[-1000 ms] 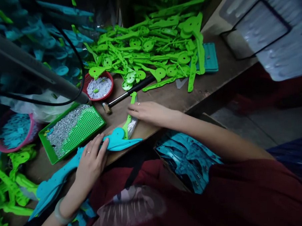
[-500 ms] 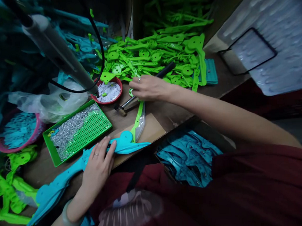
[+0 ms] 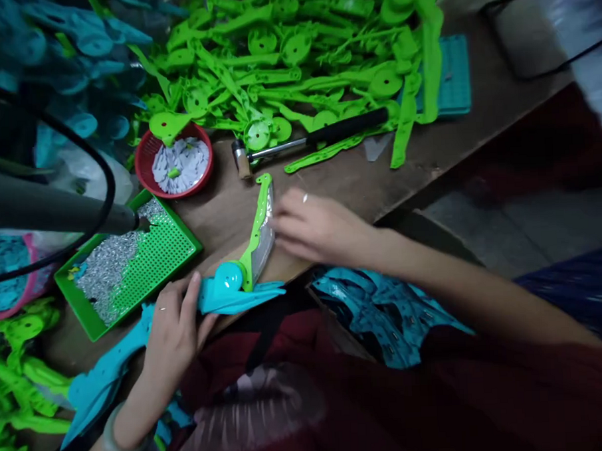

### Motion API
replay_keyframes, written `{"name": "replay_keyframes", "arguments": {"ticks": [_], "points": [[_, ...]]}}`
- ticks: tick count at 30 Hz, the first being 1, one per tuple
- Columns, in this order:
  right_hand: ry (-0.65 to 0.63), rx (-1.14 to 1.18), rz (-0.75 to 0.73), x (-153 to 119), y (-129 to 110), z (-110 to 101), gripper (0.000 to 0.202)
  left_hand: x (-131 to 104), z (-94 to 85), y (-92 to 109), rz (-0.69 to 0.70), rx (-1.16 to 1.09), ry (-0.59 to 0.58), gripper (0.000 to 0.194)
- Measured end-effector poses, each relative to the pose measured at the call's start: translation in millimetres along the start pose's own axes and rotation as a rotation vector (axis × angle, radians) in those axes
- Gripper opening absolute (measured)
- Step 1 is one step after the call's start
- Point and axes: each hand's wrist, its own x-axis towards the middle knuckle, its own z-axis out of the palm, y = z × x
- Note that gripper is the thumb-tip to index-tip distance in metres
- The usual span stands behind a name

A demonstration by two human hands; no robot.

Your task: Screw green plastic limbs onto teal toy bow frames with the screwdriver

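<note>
Along the near edge of the worktop [image 3: 349, 193], a long blue body [image 3: 105, 373], slanting up from lower left under the left hand [image 3: 170, 324] — draped over, firmness of grasp impossible to tell. Close beyond, the green tray [image 3: 160, 258]. At its right end, a green arm [image 3: 256, 234], angled towards the hammer [image 3: 280, 148]. Along the arm, a clear blade [image 3: 265, 247] — nearest the right hand [image 3: 321, 228], fingers bent, blurred, grip unclear.
</note>
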Motion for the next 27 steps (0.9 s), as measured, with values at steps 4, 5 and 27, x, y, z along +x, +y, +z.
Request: {"name": "replay_keyframes", "arguments": {"ticks": [4, 5, 27], "points": [[0.066, 0.252, -0.062, -22.8, -39.2, 26.1, 0.023, -5.8, 1.4, 2.9, 0.006, -0.015, -0.013, 0.077], [0.090, 0.289, -0.055, -24.1, -43.7, 32.2, 0.028, -6.7, 1.4, 3.3, 0.003, -0.020, -0.018, 0.078], [0.132, 0.326, -0.001, -3.5, -52.1, 48.5, 0.015, -7.5, -3.3, 4.4, -0.076, -0.130, 0.013, 0.077]]}}
